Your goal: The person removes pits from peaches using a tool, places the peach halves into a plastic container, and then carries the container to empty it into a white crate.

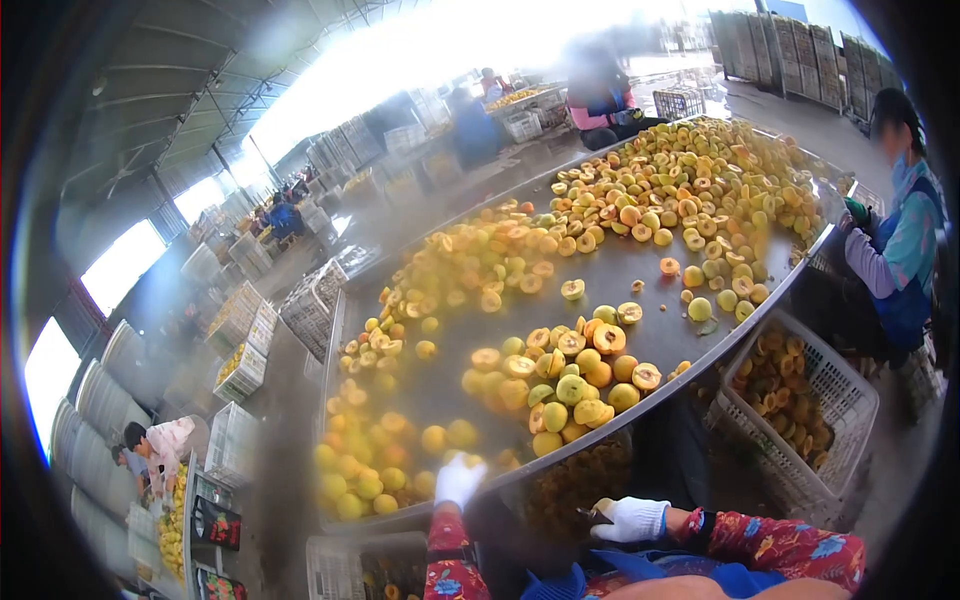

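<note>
My left hand [460,481], in a white glove, is at the near edge of the metal table [660,322]. Whole yellow peaches [385,503] lie just beside it, and blur hides its fingers. Lower and to the right, my right hand [637,521], also gloved in white, is closed around something small that sticks out at the fingertips; I cannot tell what it is. A pile of whole and halved peaches [570,388] sits on the table ahead of my hands, some halves showing their pits.
More halved peaches [690,190] cover the far side. A white plastic crate [850,440] of peach pieces stands at right, near a seated person [905,240]. Another crate [335,570] is under the table's left corner. Other people and stacked crates [240,320] fill the hall.
</note>
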`<state>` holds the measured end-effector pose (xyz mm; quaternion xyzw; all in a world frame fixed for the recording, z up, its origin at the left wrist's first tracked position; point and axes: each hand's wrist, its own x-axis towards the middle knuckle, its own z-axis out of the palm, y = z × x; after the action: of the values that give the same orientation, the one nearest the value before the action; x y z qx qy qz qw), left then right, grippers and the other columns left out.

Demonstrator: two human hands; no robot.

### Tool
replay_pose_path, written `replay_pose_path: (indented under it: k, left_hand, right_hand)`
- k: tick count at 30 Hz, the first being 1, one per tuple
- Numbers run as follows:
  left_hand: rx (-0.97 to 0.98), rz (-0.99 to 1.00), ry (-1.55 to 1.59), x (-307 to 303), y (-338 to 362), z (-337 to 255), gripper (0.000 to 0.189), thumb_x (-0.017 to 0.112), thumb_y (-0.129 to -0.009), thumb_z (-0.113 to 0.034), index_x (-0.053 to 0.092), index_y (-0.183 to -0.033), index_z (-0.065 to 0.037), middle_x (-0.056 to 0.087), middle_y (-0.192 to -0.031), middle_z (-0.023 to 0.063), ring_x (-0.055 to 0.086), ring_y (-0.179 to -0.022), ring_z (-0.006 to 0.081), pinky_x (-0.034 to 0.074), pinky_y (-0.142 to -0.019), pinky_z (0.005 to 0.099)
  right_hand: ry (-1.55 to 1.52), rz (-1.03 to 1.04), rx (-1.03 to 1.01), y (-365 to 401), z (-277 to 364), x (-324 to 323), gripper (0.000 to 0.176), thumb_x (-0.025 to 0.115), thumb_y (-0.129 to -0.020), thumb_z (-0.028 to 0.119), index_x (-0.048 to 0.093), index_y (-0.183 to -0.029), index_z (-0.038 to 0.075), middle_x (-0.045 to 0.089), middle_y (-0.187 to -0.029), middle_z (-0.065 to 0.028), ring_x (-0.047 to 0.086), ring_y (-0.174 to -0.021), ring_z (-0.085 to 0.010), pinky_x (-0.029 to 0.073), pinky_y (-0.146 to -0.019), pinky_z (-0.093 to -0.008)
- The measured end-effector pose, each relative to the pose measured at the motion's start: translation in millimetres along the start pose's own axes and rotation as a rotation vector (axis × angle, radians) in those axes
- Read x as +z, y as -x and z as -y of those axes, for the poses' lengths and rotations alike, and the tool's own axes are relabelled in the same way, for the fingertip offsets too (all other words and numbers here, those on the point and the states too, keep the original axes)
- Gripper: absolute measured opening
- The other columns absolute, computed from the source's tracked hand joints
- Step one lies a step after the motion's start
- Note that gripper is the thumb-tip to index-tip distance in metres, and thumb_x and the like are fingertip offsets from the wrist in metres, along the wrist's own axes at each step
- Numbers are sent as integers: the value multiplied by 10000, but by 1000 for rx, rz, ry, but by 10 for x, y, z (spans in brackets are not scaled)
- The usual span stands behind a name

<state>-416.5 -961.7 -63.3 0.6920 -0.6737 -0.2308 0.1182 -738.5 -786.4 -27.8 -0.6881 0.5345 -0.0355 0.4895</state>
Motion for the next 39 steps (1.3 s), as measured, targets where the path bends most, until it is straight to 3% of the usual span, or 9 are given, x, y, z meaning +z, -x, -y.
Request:
replay_pose_path:
  k: [12, 18, 21, 23, 26, 28, 33, 36, 39]
  left_hand:
    - [-7, -49, 67, -46, 43, -32, 530, 643, -879, -437, 645, -1208, -22, 686, -1136, 290, 642, -1092, 462, 503, -963, 488]
    - [-4, -63, 108, -22, 24, -33, 463, 653, -883, -421, 656, -1145, -39, 694, -1084, 291, 646, -1034, 485, 517, -918, 509]
    - [-32, -90, 131, -68, 117, -129, 432, 655, -863, -367, 663, -1120, -20, 693, -1010, 301, 660, -1005, 465, 518, -886, 499]
    - [-30, -106, 116, -50, 71, -109, 419, 651, -871, -360, 660, -1116, -21, 695, -1018, 296, 661, -1010, 463, 518, -889, 494]
    - [-66, -150, 220, -11, 52, 1, 377, 672, -888, -303, 645, -1128, -14, 710, -1028, 264, 688, -991, 418, 532, -886, 443]
    - [-8, -204, 341, 60, 45, 94, 436, 700, -880, -365, 624, -1188, -66, 692, -1092, 286, 660, -1022, 474, 525, -886, 518]
    - [-135, -85, 1070, -40, 136, -265, 306, 656, -918, -77, 639, -1221, -36, 664, -968, 29, 625, -778, 110, 531, -679, 237]
    - [-200, 142, 1416, -87, 244, -566, 296, 637, -956, -105, 591, -1248, -87, 682, -954, 74, 590, -583, 121, 455, -446, 232]
    - [-254, 239, 1536, 21, 232, -741, 307, 522, -1033, -333, 581, -1250, -123, 682, -910, 62, 572, -552, 134, 418, -408, 235]
  right_hand:
    - [-30, -54, 74, -47, 100, 30, 405, 538, -984, 368, 617, -1115, -7, 652, -1158, -294, 670, -992, -457, 539, -857, -492]
    - [618, -368, -789, -789, 79, -576, 198, 611, -855, 181, 654, -1018, 77, 620, -921, -197, 648, -667, -324, 536, -555, -448]
    - [310, -691, -310, -1360, 347, -1304, 310, 560, -964, 273, 650, -972, -23, 676, -833, -247, 663, -731, -423, 534, -652, -493]
    - [255, -620, -135, -1714, 192, -1367, 379, 559, -972, 324, 644, -1015, -42, 688, -883, -274, 675, -828, -445, 538, -711, -504]
    - [313, -611, -311, -1611, 91, -1228, 366, 568, -962, 336, 633, -1002, -22, 689, -912, -285, 667, -882, -458, 538, -772, -499]
    - [146, -475, -98, -1143, 372, -1175, 336, 565, -971, 302, 615, -993, -29, 675, -947, -300, 669, -905, -454, 539, -772, -500]
    - [-17, -322, 38, -586, 384, -832, 431, 591, -989, 352, 549, -1163, -40, 691, -937, -302, 680, -891, -476, 542, -779, -502]
    - [-133, -318, 55, -549, 377, -622, 488, 542, -1019, 414, 532, -1240, -21, 694, -937, -307, 682, -891, -475, 534, -787, -515]
    - [-164, -306, 49, -525, 609, -661, 473, 526, -1026, 406, 526, -1242, -14, 690, -947, -310, 671, -887, -490, 529, -777, -529]
